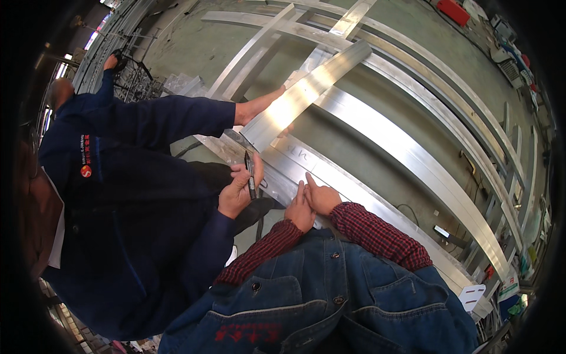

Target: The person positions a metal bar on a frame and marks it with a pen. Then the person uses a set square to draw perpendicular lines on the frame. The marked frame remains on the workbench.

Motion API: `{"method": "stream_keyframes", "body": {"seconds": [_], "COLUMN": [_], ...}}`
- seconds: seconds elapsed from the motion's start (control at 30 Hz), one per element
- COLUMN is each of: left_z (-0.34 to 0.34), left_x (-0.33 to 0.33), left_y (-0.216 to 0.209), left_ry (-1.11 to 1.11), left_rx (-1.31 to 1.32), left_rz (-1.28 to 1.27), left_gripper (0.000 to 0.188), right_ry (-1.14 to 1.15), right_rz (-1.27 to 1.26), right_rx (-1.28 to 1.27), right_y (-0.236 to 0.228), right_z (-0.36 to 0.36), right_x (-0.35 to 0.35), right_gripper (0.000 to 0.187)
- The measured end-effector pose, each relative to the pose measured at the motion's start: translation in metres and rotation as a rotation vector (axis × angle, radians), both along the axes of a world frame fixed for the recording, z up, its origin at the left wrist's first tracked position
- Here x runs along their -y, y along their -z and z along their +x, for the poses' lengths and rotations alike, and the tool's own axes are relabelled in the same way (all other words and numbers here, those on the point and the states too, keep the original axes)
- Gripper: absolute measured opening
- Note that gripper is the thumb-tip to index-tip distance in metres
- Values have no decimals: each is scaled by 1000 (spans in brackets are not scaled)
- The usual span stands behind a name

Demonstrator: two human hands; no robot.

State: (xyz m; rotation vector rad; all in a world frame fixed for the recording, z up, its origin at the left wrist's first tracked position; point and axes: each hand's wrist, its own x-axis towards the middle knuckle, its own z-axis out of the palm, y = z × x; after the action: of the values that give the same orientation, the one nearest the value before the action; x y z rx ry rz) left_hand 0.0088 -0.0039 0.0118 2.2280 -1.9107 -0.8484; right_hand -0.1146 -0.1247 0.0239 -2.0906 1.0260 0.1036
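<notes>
"Any containers?"
"On my feed, a pale crate (510, 72), contents too small to tell."
"Your hands?"
"My left hand (300, 212) touches my right hand (323, 199), both free, index fingers extended over the bar (359, 190) before me."

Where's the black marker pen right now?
Head view, left of centre: the black marker pen is in the navy-sleeved co-worker's hand, left of the wearer's left hand, just below a flat silver bar.
</notes>
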Motion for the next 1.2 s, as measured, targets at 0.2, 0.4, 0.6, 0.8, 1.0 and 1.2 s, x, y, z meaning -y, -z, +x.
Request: {"method": "stream_keyframes", "body": {"seconds": [0.2,0.4,0.6,0.8,1.0,1.2], "left_z": [-11,-17,-19,-31,-28,-17], "left_x": [10,6,-9,-1,3,1], "left_y": [-16,-19,5,25,26,31], "left_ry": [-20,-27,-199,-168,-207,-322], "left_rx": [52,56,45,-198,-232,-208], "left_rz": [89,18,-18,-48,31,-109], "left_gripper": [107,105,108,105,99,102], "right_ry": [147,269,310,289,268,269], "right_rz": [-82,-85,-81,-114,-336,-236], "right_rx": [-70,-166,-157,-111,-20,158], "right_y": [1,10,19,32,35,52], "right_z": [-12,-40,-54,-61,-48,-15], "right_x": [4,21,27,40,69,86], "right_gripper": [97,100,75,46,31,34]}}
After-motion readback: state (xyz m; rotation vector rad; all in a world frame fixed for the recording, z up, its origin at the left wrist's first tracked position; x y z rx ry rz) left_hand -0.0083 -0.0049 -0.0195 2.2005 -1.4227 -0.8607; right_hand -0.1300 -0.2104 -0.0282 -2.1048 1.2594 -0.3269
